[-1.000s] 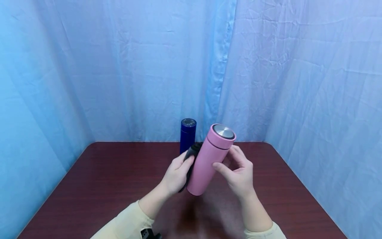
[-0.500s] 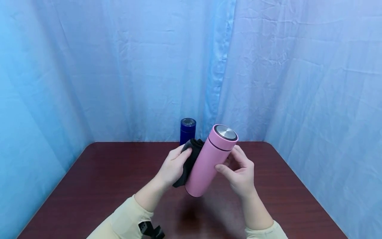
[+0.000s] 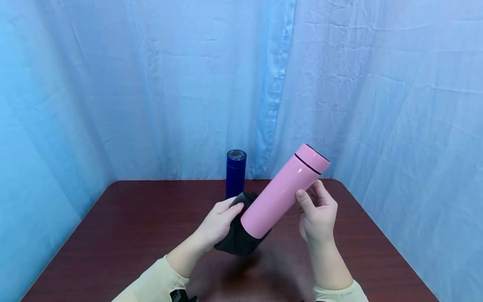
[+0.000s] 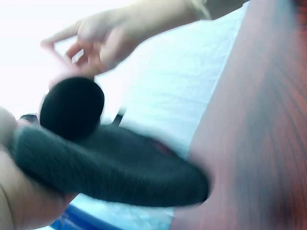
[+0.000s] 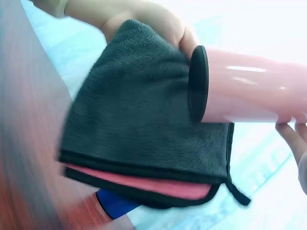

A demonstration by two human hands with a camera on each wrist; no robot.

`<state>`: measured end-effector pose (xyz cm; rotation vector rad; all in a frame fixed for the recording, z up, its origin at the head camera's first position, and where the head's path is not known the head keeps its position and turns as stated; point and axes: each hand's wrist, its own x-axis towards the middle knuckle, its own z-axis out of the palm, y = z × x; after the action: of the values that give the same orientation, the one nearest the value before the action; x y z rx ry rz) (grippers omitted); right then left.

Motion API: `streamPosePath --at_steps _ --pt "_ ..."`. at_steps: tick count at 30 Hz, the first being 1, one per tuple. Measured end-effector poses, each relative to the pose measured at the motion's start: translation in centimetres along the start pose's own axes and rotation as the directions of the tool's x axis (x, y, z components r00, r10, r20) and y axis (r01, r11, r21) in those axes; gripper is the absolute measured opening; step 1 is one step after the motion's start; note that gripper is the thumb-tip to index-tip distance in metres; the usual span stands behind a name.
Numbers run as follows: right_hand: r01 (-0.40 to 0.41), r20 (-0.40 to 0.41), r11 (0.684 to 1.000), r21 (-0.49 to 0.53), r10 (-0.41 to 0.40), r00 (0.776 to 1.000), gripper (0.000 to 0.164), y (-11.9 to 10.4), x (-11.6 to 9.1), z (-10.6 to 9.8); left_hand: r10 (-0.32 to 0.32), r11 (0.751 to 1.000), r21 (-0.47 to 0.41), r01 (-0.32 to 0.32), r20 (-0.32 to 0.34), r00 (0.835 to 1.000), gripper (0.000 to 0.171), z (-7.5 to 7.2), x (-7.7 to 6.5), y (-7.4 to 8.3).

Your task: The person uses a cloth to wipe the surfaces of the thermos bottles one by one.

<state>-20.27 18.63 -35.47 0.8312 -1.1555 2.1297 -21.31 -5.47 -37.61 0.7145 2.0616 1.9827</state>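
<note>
My right hand (image 3: 320, 212) holds a pink thermos (image 3: 284, 193) between thumb and fingers, tilted with its lid up to the right and raised above the table. In the left wrist view its round black base (image 4: 72, 108) faces the camera. My left hand (image 3: 219, 222) grips a folded dark grey cloth (image 3: 237, 239) at the lower end of the thermos. The right wrist view shows the cloth (image 5: 144, 100) with black edging, a pink inner layer and a small loop, overlapping the thermos base. A dark blue thermos (image 3: 235, 174) stands upright behind the cloth.
The dark red-brown wooden table (image 3: 124, 226) spreads under both hands. Pale blue curtains (image 3: 181, 92) hang behind it and along both sides. A black strap device (image 3: 180, 295) sits at the left sleeve.
The pink thermos has tilted further over, its lid moving up and right along with my right hand. The cloth has shifted from the thermos's side to below its base.
</note>
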Motion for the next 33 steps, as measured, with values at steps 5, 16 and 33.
streamPosePath --at_steps 5,16,33 --pt "-0.019 -0.056 0.987 -0.162 0.01 0.998 0.037 0.6 -0.2 0.2 0.35 0.927 0.176 -0.33 -0.092 0.932 0.037 1.6 -0.3 1.2" --pt "-0.06 0.136 0.937 -0.344 0.113 0.984 0.045 1.6 -1.5 1.7 0.552 0.819 0.27 -0.507 -0.13 0.823 0.037 1.4 1.7 2.1" --pt "-0.384 -0.137 0.876 -0.292 0.359 0.923 0.041 2.0 -1.4 1.4 0.777 0.522 0.491 -0.698 0.065 0.627 0.051 2.4 -0.3 2.0"
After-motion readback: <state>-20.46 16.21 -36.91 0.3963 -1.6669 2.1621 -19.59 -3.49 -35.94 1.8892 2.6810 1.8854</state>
